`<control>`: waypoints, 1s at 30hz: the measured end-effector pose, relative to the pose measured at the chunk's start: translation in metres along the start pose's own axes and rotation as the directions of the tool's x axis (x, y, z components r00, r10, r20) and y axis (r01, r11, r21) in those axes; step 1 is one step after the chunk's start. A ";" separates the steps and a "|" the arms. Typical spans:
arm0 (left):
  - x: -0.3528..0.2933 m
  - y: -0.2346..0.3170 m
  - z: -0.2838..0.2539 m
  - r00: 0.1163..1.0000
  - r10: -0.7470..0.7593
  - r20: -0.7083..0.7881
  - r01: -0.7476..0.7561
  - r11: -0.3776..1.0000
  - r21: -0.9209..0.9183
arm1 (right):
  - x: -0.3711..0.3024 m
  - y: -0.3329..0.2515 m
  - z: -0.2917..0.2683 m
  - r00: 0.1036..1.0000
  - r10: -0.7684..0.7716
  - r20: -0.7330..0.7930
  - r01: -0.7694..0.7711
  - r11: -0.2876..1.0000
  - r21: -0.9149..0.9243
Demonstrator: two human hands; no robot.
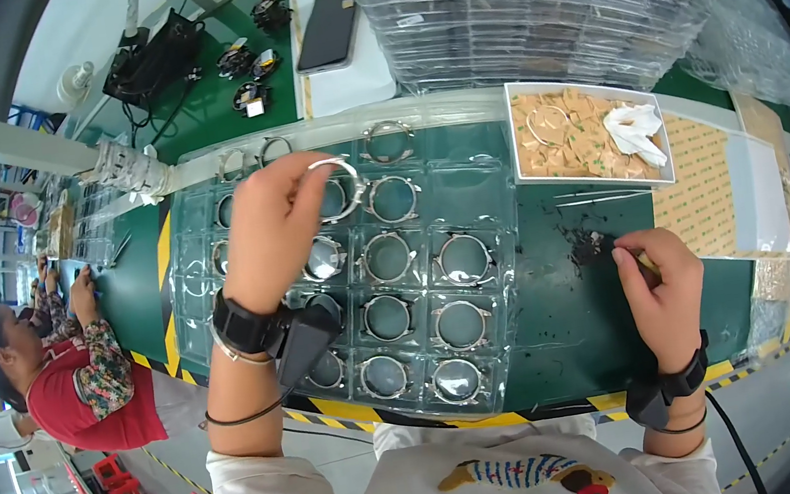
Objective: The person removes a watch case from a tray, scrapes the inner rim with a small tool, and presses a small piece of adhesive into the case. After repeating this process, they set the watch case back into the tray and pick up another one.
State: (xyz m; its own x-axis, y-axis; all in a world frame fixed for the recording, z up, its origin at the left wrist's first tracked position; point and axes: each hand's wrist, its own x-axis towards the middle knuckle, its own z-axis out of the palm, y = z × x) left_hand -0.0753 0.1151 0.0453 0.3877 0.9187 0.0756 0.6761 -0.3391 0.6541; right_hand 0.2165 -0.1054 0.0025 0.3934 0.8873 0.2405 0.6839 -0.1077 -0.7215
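Nearest, a pale grey sweatshirt with an embroidered dog (pixel 528 476) is filling the lower edge, and yellow-and-black striped tape (pixel 430 421) is running along the front of a dark green counter (pixel 558 325). The bare right hand (pixel 664 295), wearing a black strap, is closing its grip around 1 slim dark tool (pixel 648 262); the fingers are covering most of it, so its exact kind is hard to tell. Beside the fingertips, small black crumbs (pixel 582 246) are lying scattered. To the left, a wide clear plastic tray with square compartments (pixel 458 193) is carrying rows of round silver metal watch cases (pixel 457 380). Above its farther half, the bare left hand (pixel 273 229) is pinching 1 round silver metal ring (pixel 354 174) by its rim, its grip closed between thumb and fingers. Beyond, an open white rectangular box (pixel 598 180) is holding tan paper pieces (pixel 543 150) and a crumpled white tissue (pixel 636 130). Farthest, a flat black phone (pixel 327 29) is lying near a tall stack of clear plastic trays (pixel 528 46), and a co-worker in a red top (pixel 123 396) is sitting off to the left.
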 end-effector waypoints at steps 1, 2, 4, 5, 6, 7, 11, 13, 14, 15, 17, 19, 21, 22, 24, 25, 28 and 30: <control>0.003 0.004 0.013 0.996 0.079 0.043 -0.078 0.997 -0.026 | 0.001 0.000 0.000 1.000 -0.003 0.006 0.003 1.000 -0.005; 0.005 0.009 0.028 0.984 0.160 0.084 -0.155 0.986 -0.057 | 0.002 0.001 0.000 1.000 -0.005 0.011 0.005 1.000 -0.010; 0.007 0.022 0.061 0.954 0.271 0.132 -0.257 0.960 -0.112 | 0.004 0.002 0.000 1.000 -0.005 0.021 0.005 1.000 -0.019; 0.009 0.025 0.072 0.907 0.385 0.170 -0.359 0.919 -0.165 | 0.004 0.004 0.001 1.000 -0.002 0.019 0.002 1.000 -0.010; 0.011 0.027 0.074 0.905 0.388 0.176 -0.360 0.917 -0.172 | 0.004 0.006 0.002 1.000 0.000 0.017 0.000 1.000 0.000; 0.012 0.030 0.075 0.915 0.354 0.192 -0.336 0.934 -0.121 | 0.004 0.007 0.003 1.000 0.001 0.016 -0.001 1.000 0.012; 0.020 0.022 0.066 0.941 0.271 0.201 -0.278 0.961 0.005 | 0.003 0.006 0.001 0.998 0.003 0.064 -0.002 1.000 -0.020; 0.021 0.005 0.051 0.957 0.230 0.175 -0.243 0.969 0.052 | 0.003 0.004 0.000 0.999 0.029 0.044 -0.028 0.999 -0.021; 0.024 0.002 0.044 0.959 0.226 0.168 -0.239 0.969 0.060 | 0.003 0.003 0.001 0.998 0.055 0.028 -0.054 0.998 -0.022; 0.027 -0.001 0.038 0.948 0.285 0.143 -0.303 0.946 0.120 | 0.003 0.002 0.001 0.997 0.081 0.012 -0.080 0.996 -0.023; 0.033 -0.006 0.027 0.909 0.403 0.105 -0.417 0.876 0.242 | 0.001 0.002 0.003 0.998 0.064 -0.005 -0.064 0.998 -0.025; 0.032 -0.009 0.036 0.873 0.483 0.076 -0.484 0.832 0.270 | 0.001 0.003 0.002 0.998 0.050 -0.040 -0.052 0.997 -0.051; 0.032 -0.013 0.047 0.767 0.641 0.037 -0.617 0.720 0.319 | 0.007 0.004 0.003 0.999 0.006 -0.044 -0.008 0.999 -0.053; 0.033 -0.016 0.048 0.769 0.639 0.035 -0.615 0.723 0.316 | 0.006 0.006 0.004 0.998 -0.025 -0.049 0.022 0.998 -0.061; 0.038 -0.023 0.047 0.806 0.592 0.001 -0.581 0.790 0.193 | 0.006 0.006 0.005 0.997 -0.060 -0.053 0.056 0.996 -0.072; 0.037 -0.025 0.046 0.823 0.568 -0.015 -0.562 0.817 0.132 | 0.007 0.005 0.006 0.999 -0.032 -0.042 0.030 0.998 -0.049; 0.019 -0.007 0.050 0.868 0.490 0.078 -0.489 0.872 -0.034 | 0.005 0.003 0.002 0.999 0.031 -0.022 -0.032 0.999 -0.025; -0.001 0.018 0.051 0.845 0.507 0.169 -0.487 0.861 -0.148 | 0.002 0.008 -0.001 0.997 0.019 -0.074 -0.020 1.000 -0.023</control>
State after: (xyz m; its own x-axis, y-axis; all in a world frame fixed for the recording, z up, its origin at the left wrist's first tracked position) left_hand -0.0318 0.0974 0.0180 0.7765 0.5701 0.2685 0.3004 -0.7094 0.6376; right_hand 0.2240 -0.1048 -0.0021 0.4503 0.8497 0.2743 0.6896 -0.1359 -0.7113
